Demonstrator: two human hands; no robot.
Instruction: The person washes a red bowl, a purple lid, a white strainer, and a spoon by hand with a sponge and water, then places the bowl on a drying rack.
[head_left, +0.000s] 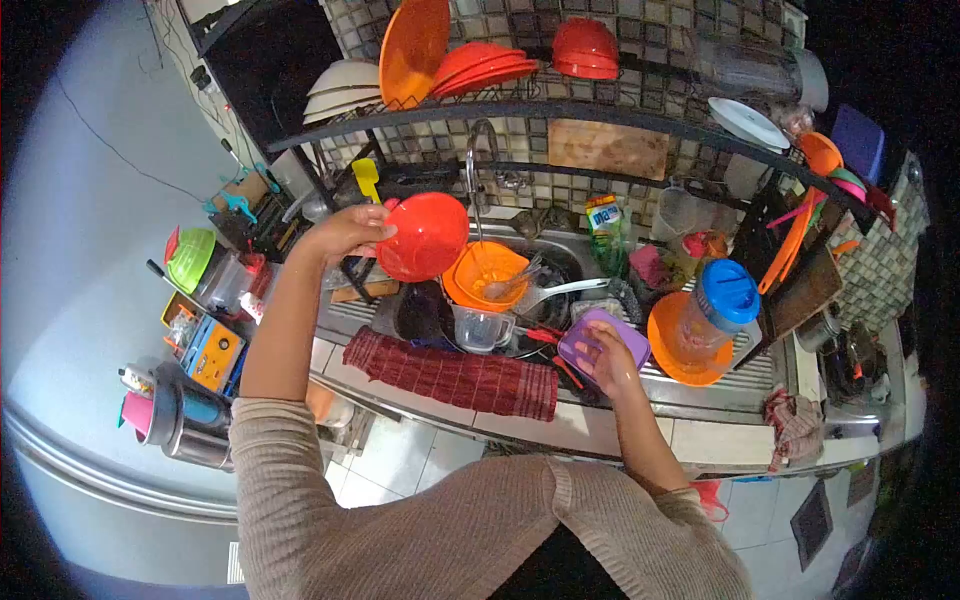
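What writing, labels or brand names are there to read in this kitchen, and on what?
No text is readable.
Green plastic bottle with a yellow label: print too blurred.
Yellow and blue box at far left: markings too small.
Red plastic bowl in the left hand: plain.

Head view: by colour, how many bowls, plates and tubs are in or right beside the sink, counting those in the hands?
Red: 1, the red bowl in the left hand
Orange: 2, the orange bowl and the orange plate
Purple: 1, the purple tub in the right hand
Total: 4
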